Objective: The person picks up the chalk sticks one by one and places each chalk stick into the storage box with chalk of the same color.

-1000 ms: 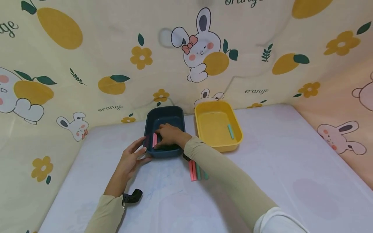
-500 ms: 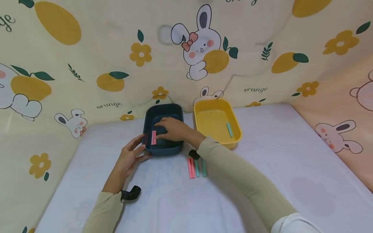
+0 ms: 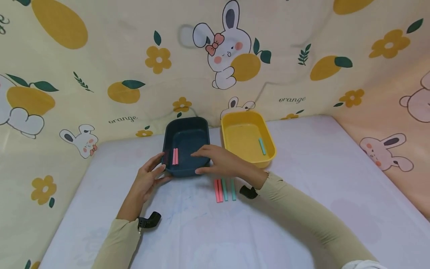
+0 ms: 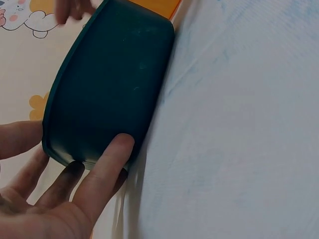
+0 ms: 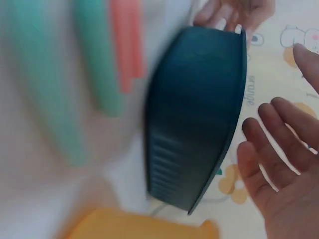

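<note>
My left hand (image 3: 146, 181) grips the near left corner of a dark blue bin (image 3: 186, 172); in the left wrist view, the thumb (image 4: 107, 172) presses its side wall. Two pink chalk sticks (image 3: 175, 156) lie side by side inside that bin, towards the left. Over the bin's right rim is my right hand (image 3: 220, 161), fingers spread and holding nothing. Just nearer than this hand, two pink chalks (image 3: 218, 191) and two green chalks (image 3: 224, 189) lie on the table. The right wrist view shows the right palm (image 5: 294, 204) bare beside the bin.
A yellow bin (image 3: 240, 137) stands right of the blue one, with one green chalk (image 3: 262, 146) inside. Behind both bins hangs a printed cloth (image 3: 201, 84). A pale cloth (image 3: 188, 231) covers the table.
My right hand has drawn out of the blue bin to the right and nearer, uncovering the bin's floor. The left hand has kept its place at the corner.
</note>
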A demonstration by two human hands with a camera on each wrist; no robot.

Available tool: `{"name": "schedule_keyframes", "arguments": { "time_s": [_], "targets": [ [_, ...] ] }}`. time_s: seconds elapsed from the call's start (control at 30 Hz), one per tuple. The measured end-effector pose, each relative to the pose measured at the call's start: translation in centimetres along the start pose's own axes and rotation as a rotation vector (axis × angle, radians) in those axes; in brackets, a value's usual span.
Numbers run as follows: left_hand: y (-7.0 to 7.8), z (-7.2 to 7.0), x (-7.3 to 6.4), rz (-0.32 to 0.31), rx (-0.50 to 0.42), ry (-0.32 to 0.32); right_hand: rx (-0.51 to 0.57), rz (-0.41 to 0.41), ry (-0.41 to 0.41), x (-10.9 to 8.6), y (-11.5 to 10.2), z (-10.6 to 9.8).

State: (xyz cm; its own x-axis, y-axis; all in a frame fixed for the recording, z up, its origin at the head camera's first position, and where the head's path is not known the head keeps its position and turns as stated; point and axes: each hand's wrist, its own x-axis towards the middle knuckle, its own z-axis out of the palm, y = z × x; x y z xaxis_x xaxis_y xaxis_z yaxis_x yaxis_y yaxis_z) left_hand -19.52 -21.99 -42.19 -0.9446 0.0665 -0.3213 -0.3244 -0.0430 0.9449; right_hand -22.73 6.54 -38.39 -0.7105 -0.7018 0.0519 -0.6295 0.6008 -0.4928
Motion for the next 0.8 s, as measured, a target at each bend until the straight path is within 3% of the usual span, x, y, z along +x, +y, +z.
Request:
{"name": "schedule_keyframes", "arguments": {
  "time_s": [0.2, 0.37, 0.5, 0.63, 0.8],
  "targets": [
    [0.0, 0.0, 0.2, 0.001, -0.011, 0.001, -0.082, -0.1, 0.035, -3.4, 1.3, 0.1],
    [0.1, 0.0, 0.3, -0.003, -0.028, 0.004, -0.27, -0.262, 0.088, -5.3, 2.9, -0.1],
    [0.2, 0.0, 0.3, 0.0, -0.031, 0.002, -0.429, -0.319, 0.071, -6.5, 3.7, 0.0],
    [0.2, 0.1, 0.2, 0.007, -0.018, 0.005, -0.487, -0.274, 0.022, -7.4, 3.5, 0.9],
    [-0.1, 0.1, 0.1, 0.008, -0.013, 0.008, -0.428, -0.119, -0.033, -8.0, 2.7, 2.4]
  ]
}}
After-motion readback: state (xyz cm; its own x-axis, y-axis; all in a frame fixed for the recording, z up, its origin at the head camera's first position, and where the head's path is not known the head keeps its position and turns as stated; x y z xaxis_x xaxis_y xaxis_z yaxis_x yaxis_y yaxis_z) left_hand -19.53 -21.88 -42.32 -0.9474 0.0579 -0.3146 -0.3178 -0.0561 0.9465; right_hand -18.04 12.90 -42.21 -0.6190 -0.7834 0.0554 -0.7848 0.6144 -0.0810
